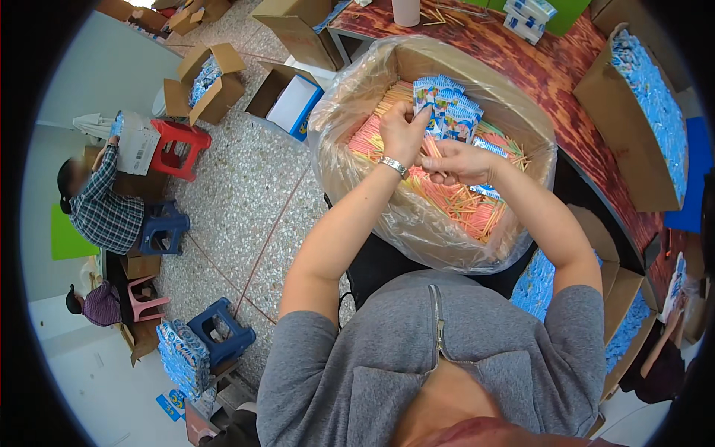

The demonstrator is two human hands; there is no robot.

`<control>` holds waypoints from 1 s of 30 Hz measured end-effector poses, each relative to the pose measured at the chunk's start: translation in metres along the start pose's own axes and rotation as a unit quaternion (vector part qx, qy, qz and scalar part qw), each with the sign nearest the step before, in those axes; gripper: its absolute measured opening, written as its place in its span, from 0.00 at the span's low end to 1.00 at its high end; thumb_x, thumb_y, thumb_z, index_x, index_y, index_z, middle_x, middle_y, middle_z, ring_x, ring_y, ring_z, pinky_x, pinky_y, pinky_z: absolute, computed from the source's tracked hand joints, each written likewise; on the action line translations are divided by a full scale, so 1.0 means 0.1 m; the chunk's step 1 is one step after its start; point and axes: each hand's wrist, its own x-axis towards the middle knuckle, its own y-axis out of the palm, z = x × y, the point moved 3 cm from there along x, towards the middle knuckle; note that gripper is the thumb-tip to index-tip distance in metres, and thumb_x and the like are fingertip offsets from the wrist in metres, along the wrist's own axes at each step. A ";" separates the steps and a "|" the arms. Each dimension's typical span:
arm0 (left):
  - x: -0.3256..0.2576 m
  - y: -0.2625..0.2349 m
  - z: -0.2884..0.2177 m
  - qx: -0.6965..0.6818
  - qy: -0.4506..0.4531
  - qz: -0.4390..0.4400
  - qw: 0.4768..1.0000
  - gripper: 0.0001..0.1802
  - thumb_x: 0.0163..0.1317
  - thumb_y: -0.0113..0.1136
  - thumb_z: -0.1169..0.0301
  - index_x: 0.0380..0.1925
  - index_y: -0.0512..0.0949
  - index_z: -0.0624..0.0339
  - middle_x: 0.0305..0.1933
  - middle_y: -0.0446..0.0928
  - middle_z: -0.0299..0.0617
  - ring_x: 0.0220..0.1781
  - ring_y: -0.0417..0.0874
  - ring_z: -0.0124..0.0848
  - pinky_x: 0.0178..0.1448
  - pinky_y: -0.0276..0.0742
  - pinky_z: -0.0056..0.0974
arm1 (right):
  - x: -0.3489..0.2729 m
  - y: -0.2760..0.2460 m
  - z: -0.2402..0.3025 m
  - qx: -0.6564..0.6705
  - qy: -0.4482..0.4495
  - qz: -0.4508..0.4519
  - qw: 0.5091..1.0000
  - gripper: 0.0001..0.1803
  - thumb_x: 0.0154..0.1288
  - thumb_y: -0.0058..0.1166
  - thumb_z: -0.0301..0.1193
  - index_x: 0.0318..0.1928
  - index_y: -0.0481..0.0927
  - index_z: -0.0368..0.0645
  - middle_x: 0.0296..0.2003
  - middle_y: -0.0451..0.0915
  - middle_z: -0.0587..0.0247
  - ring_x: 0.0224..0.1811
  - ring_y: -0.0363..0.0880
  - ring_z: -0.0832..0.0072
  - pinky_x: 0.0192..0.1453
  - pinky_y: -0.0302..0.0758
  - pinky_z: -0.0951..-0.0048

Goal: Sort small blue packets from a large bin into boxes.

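Note:
A large cardboard box lined with clear plastic (337,97) stands before me, filled with thin pink, yellow and green sticks (477,216). Both my hands are over it, close together. My left hand (404,135), with a metal band at its wrist, is closed, thumb and forefinger pinched at the edge of a blue-and-white packet. My right hand (465,162) is closed round a few pink sticks (432,147), their ends pointing up between the hands. Several blue-and-white packets (458,123) lie overlapping on the sticks just beyond, and another packet (488,191) is partly under my right hand.
A red-brown patterned table (477,41) curves behind the box. Cartons of blue packets stand at right (648,112) and lower right. On the speckled floor (246,179) at left are stools (221,328) and open cartons (205,82). Two people sit at far left; another person's arm shows far right.

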 end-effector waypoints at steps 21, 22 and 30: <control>-0.37 -0.59 -0.48 0.092 0.252 0.089 0.959 0.11 0.50 0.73 0.73 0.29 0.79 0.64 0.26 0.80 0.39 0.26 0.79 0.22 0.31 0.75 0.29 | -0.53 0.38 1.60 -0.595 -0.067 -0.083 0.797 0.25 0.72 0.48 0.41 0.63 0.65 0.43 0.32 0.79 0.46 0.36 0.80 0.58 0.38 0.73 0.58; -0.38 -0.60 -0.49 0.092 0.252 0.088 0.959 0.11 0.50 0.73 0.73 0.29 0.79 0.64 0.26 0.80 0.39 0.26 0.79 0.22 0.31 0.75 0.29 | -0.52 0.38 1.60 -0.596 -0.066 -0.082 0.796 0.25 0.72 0.48 0.41 0.63 0.65 0.43 0.32 0.79 0.46 0.36 0.80 0.58 0.38 0.73 0.58; -0.35 -0.66 -0.38 0.023 0.196 0.116 0.974 0.09 0.51 0.72 0.76 0.29 0.80 0.64 0.28 0.81 0.36 0.28 0.79 0.19 0.32 0.76 0.27 | -0.43 0.31 1.56 -0.661 -0.092 -0.022 0.744 0.27 0.71 0.49 0.38 0.67 0.61 0.46 0.31 0.80 0.45 0.36 0.80 0.50 0.38 0.72 0.54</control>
